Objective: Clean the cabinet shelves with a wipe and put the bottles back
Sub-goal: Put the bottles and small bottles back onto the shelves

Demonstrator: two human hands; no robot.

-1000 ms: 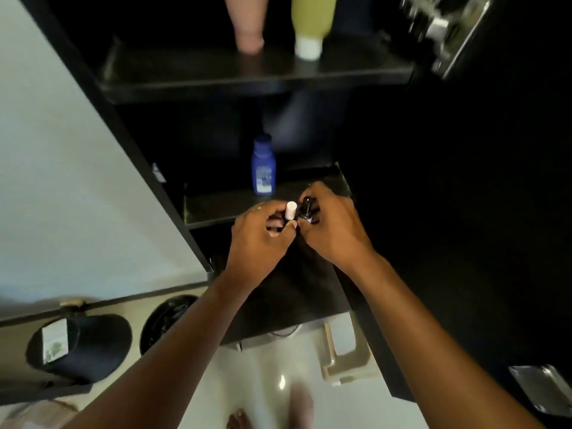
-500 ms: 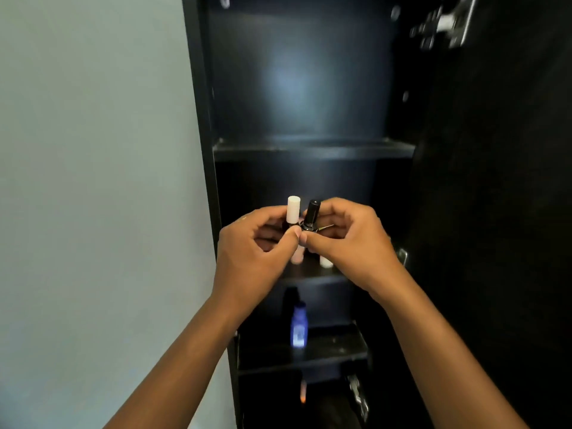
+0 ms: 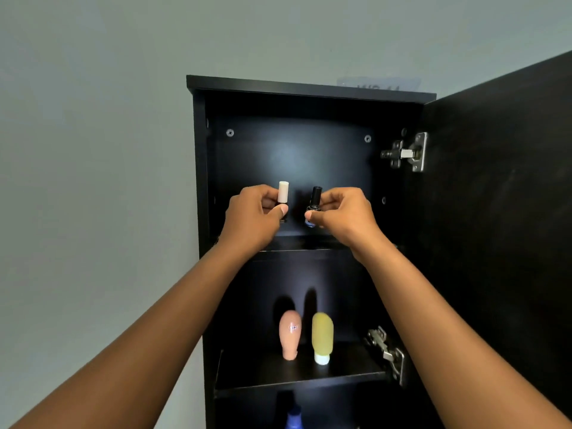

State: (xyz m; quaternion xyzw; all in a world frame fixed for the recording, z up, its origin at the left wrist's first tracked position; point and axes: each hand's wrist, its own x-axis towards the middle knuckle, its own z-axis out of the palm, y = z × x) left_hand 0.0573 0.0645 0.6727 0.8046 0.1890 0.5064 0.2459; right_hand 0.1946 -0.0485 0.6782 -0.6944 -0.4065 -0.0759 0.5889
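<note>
Plainly the step in hand is setting two small nail-polish bottles on the top shelf (image 3: 291, 243) of the dark cabinet (image 3: 309, 88); the left hand (image 3: 253, 218) pinches the white-capped bottle (image 3: 283, 193) between thumb and curled fingers, and the right hand (image 3: 343, 215) pinches the black-capped bottle (image 3: 314, 202) the same way, both upright, a small gap between them, and both held above the shelf, though whether either base touches it I cannot tell, since the hands hide the bottoms; to do it well, I judge each bottle should be lowered straight down, kept upright, and let go only once its base sits flat, the fingers opening sideways so as not to knock the narrow thing over; setting them a little back from the shelf's front edge would guard against a tip outward; the compartment has open room behind and to both sides of the hands, bounded by the left wall and, on the right, the upper hinge (image 3: 405, 151) and the open door (image 3: 495, 212); one shelf below, a pink tube (image 3: 290, 334) and a yellow tube (image 3: 322, 337) stand cap-down just beside each other, well apart from the hands; lower still, the top of a blue bottle (image 3: 294, 418) shows at the frame's bottom edge.
</note>
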